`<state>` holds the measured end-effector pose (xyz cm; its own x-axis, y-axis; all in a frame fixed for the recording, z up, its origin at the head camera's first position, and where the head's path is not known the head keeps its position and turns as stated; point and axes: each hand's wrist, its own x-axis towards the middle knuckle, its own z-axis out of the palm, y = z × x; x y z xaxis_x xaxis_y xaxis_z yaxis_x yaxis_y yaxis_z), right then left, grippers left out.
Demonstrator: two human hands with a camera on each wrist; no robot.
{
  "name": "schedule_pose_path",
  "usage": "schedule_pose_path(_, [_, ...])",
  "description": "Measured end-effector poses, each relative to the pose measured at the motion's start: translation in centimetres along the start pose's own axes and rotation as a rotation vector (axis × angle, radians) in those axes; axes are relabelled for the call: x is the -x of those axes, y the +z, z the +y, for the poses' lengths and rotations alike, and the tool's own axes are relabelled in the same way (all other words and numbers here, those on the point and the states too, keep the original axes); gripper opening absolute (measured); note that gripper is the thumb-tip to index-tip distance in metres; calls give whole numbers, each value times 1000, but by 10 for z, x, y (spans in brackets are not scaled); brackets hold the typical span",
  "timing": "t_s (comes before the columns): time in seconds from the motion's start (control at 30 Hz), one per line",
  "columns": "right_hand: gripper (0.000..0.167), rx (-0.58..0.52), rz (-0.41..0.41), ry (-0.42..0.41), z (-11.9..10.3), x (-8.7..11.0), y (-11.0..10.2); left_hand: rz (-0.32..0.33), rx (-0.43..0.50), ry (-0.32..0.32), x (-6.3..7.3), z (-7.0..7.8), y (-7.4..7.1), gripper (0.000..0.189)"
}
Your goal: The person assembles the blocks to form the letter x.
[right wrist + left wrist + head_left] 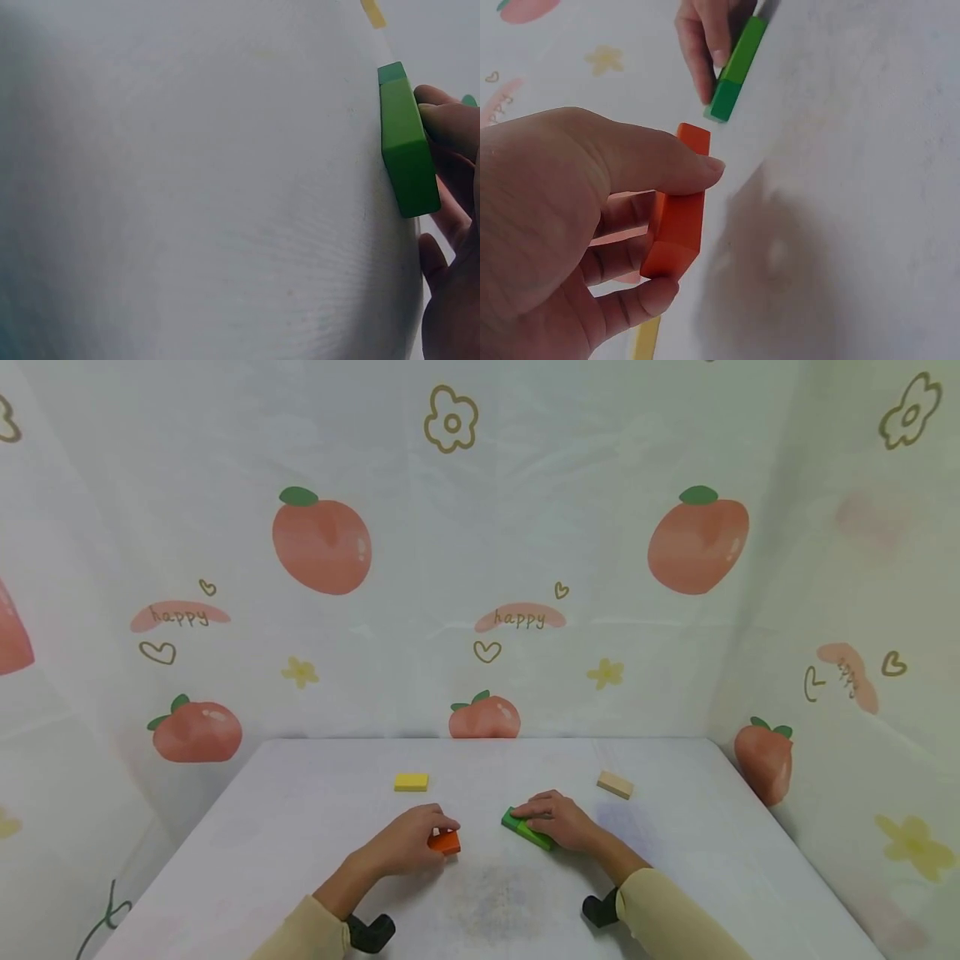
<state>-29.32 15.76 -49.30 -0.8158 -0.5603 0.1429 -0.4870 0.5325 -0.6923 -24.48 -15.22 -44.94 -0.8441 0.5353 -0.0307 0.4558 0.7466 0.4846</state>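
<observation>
My left hand pinches an orange block, thumb on one face and fingers around the other side and lower end. The hand's shadow falls on the table beside it. To the right, a dark green block and a light green block lie end to end in one slanting line. Along their far side rests my right hand, its fingers stretched toward the dark green end. In the right wrist view the thumb and fingers all appear on one side of the light green block.
A yellow block lies farther back, beyond the left hand. At the back right is a pale wooden block. The white table ends at a fruit-printed curtain, which also hangs along both sides.
</observation>
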Motion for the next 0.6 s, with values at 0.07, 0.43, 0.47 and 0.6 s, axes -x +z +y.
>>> schedule_pose_path(0.07, [26, 1, -1, 1, 0, 0, 0, 10, -3, -1, -2, 0, 2, 38])
schedule_pose_path(0.43, [27, -1, -7, 35, -2, 0, 0, 105, -12, 35, -9, 0, 10, 40])
schedule_pose_path(0.47, [27, -3, -8, 39, -2, 0, 0, 116, -11, 36, -10, 0, 11, 40])
schedule_pose_path(0.6, [27, -9, -15, 66, -2, -1, 0, 148, 3, 40, -12, 0, 15, 41])
